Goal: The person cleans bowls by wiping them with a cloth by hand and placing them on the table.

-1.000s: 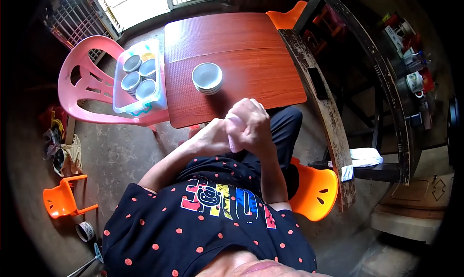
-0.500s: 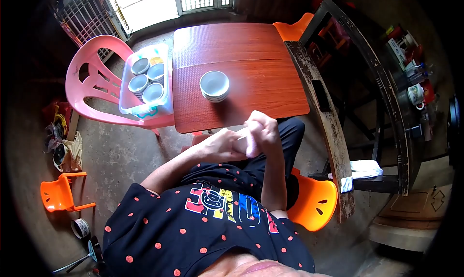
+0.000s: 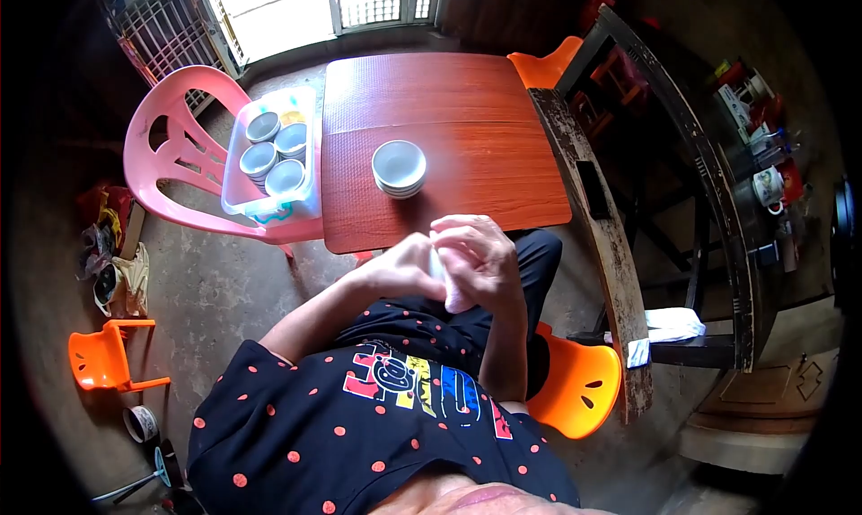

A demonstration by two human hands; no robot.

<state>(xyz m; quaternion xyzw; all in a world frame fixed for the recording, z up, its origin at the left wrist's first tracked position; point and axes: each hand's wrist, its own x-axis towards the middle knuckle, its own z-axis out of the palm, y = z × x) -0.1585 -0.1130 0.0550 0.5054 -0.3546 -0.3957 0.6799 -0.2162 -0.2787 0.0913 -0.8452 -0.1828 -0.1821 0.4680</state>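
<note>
Close in front of my body, both hands meet just off the table's near edge. My left hand (image 3: 402,269) is closed on a small pale object (image 3: 437,265) that is mostly hidden between the hands; I cannot make out its kind. The fingers of my right hand (image 3: 480,256) curl around a pale pink cloth (image 3: 459,300), which hangs below them against that object. Beyond the hands, a short stack of white bowls (image 3: 399,167) stands upright on the red-brown table (image 3: 485,156), touched by neither hand.
Left of the table, a clear plastic bin (image 3: 235,178) with several stacks of bowls rests on a pink chair (image 3: 148,129). A worn wooden bench (image 3: 620,299) runs along the right. Orange chairs stand beneath me (image 3: 579,385) and at the lower left (image 3: 101,358).
My right hand has opened its curl and shifted slightly left, with the pink cloth now hanging lower. My left hand has turned a little. The bowl stack stays in place.
</note>
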